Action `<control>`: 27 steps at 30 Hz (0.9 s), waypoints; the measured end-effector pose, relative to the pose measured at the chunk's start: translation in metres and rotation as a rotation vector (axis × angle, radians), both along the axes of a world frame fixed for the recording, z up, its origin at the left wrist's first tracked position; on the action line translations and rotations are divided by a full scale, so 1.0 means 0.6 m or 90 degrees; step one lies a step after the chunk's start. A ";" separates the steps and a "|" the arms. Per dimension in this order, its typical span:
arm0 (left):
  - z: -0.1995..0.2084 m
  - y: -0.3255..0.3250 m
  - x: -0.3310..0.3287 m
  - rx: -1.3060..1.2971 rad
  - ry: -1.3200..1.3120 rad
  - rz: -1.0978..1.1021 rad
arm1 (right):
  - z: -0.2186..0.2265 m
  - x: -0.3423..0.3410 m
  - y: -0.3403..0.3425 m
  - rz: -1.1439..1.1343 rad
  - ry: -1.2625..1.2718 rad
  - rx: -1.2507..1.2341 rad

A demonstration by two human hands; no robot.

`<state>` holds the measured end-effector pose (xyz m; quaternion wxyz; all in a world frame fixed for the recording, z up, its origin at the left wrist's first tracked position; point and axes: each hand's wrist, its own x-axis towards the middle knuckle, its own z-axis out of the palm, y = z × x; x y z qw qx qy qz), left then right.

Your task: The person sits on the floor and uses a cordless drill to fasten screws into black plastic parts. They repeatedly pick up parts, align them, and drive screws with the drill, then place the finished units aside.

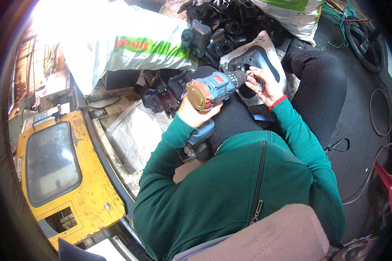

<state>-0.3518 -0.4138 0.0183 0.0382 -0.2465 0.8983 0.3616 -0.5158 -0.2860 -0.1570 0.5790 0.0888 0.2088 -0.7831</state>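
My left hand is wrapped round the handle of a blue cordless drill, whose chuck points right. At the chuck's tip, the fingers of my right hand are pinched together. Small shiny metal pieces show among those fingers; they look like screws, but their kind is not clear. Under the drill's front end lies a black moulded part with a round, holed centre. It rests on a pale, stained sheet across my lap, partly hidden by my right hand and the drill.
More black moulded parts are heaped ahead. White sacks stand at the left and the far right. A worn yellow machine panel fills the left side. Cables and a red metal piece lie at right.
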 end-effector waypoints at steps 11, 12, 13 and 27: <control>-0.009 -0.023 -0.033 -0.111 -0.043 -0.061 | -0.042 0.000 -0.003 -0.014 0.106 0.207; -0.011 -0.028 -0.042 -0.077 -0.044 -0.036 | -0.074 -0.001 -0.003 -0.072 0.135 0.253; -0.015 -0.033 -0.051 -0.041 -0.047 -0.007 | -0.088 -0.005 -0.003 -0.102 0.159 0.301; -0.067 -0.096 -0.143 -0.084 -0.189 -0.083 | -0.126 -0.014 -0.053 -0.007 0.494 0.539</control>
